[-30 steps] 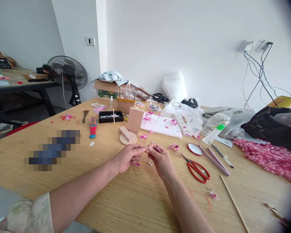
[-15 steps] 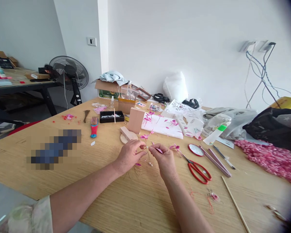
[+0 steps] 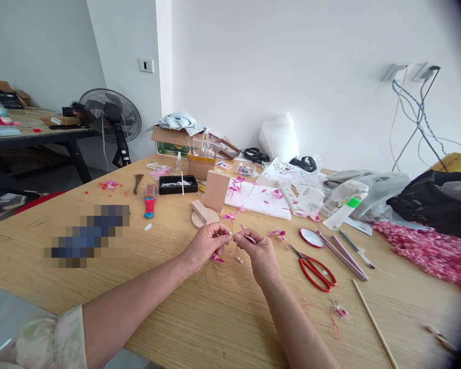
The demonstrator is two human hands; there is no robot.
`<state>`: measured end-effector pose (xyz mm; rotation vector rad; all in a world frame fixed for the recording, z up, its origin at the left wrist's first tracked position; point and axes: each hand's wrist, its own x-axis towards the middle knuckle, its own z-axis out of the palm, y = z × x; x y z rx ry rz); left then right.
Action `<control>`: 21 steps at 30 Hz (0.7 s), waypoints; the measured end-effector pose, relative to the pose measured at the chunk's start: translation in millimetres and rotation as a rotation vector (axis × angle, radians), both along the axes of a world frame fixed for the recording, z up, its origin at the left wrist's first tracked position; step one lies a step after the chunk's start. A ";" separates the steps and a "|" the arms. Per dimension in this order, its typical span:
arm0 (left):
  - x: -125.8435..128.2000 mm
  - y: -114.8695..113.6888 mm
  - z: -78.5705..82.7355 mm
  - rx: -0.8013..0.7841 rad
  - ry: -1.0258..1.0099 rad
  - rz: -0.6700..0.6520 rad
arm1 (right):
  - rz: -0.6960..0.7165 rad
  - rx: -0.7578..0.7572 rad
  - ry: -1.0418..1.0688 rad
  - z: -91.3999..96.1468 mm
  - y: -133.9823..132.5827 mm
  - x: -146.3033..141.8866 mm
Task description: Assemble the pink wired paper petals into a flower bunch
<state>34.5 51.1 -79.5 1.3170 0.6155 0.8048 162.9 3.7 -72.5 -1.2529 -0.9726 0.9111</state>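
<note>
My left hand (image 3: 207,246) is closed in a pinch, thumb against forefinger, beside a small white bead (image 3: 230,234). A sprig of pink flowers (image 3: 230,216) on a thin stem rises just above my fingertips. Below the left fingers hang magenta petals (image 3: 217,258) and fine dark strands. My right hand (image 3: 258,250) pinches close to the left one; a magenta petal (image 3: 249,239) shows along its fingers. The exact hold on the thin stem is hidden. Between the hands dangles a pearl-like bead (image 3: 239,260). Another pink flower piece (image 3: 277,233) lies right of my right hand.
Red-handled scissors (image 3: 317,271), a round mirror (image 3: 312,237) and tweezer-like pink strips (image 3: 343,256) lie at the right. A wooden stand (image 3: 216,190), a white foam block (image 3: 253,200), a black tray (image 3: 177,185) and a red brush (image 3: 149,202) are beyond the hands.
My left thumb and forefinger have closed together by the white bead, where they were apart before. The magenta petals below the left hand sit slightly higher. The right hand has barely moved.
</note>
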 end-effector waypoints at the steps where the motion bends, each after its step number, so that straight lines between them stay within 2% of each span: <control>1: 0.3 0.0 -0.3 0.000 -0.001 0.001 | -0.003 -0.006 0.006 -0.3 0.2 -0.1; 10: 1.1 -4.9 3.9 -0.097 -0.071 -0.043 | -0.038 0.009 0.038 -2.7 2.0 0.6; 21: 1.7 -4.9 7.5 -0.133 -0.007 -0.086 | -0.066 0.045 0.073 -0.7 2.7 2.7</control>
